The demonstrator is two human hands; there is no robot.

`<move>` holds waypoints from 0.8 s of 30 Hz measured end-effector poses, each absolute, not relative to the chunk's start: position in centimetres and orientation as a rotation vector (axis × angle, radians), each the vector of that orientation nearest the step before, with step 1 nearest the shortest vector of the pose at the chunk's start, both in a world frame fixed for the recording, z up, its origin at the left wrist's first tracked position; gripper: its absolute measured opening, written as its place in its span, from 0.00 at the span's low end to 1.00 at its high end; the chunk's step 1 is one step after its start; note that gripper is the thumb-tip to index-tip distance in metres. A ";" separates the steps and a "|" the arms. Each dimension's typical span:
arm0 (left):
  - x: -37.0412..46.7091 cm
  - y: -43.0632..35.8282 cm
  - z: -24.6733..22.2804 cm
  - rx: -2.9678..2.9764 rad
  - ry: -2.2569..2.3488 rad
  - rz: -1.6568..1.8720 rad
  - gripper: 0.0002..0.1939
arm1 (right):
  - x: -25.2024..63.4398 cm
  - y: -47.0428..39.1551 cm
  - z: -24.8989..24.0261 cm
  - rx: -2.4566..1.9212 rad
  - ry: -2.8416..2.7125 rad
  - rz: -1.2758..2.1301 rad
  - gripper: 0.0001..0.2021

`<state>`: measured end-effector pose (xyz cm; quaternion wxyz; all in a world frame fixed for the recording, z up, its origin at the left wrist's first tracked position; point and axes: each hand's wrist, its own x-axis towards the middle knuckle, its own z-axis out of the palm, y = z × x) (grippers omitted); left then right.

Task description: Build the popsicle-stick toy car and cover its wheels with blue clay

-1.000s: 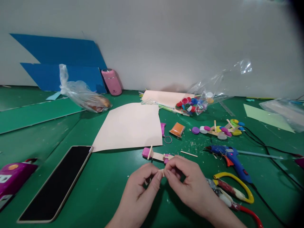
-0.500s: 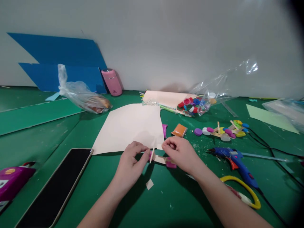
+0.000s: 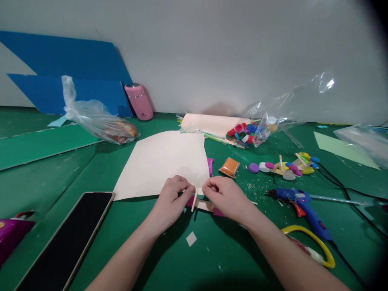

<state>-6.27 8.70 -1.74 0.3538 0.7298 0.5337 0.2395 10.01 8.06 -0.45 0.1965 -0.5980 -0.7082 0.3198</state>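
A small craft model (image 3: 205, 206) of pale wooden sticks with magenta parts lies between my hands, above the green tabletop's near middle. A short craft stick (image 3: 194, 201) stands up at its left end. My left hand (image 3: 172, 204) is closed, thumb and forefinger pinched at the top of that stick. Close on the other side, my right hand (image 3: 228, 199) is closed in a pinch over the model's right part; what its fingertips hold is hidden. A small pale piece (image 3: 199, 190) shows between the two hands. The large cream paper sheet (image 3: 165, 161) lies just behind.
At left lies a black phone (image 3: 65, 238). To the right are a blue glue gun (image 3: 303, 198), yellow-handled scissors (image 3: 329, 252) and a bottle-cap model (image 3: 286, 166). An orange packet (image 3: 229, 167) lies behind my right hand. A small paper square (image 3: 191, 239) is in front.
My right hand has moved slightly left, and the fingertips of both hands are closer together over the model. The view has shifted a little.
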 end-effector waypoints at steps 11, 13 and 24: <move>-5.8 8.9 -2.2 1.893 1.334 0.638 0.14 | 9.8 8.1 -0.5 -1.684 -1.980 0.910 0.10; -5.9 8.9 -2.3 1.886 1.329 0.646 0.14 | 9.8 8.1 -0.6 -1.687 -1.976 0.909 0.10; -6.2 8.7 -2.1 1.818 1.315 0.656 0.15 | 9.6 8.0 -1.0 -1.683 -1.978 0.908 0.10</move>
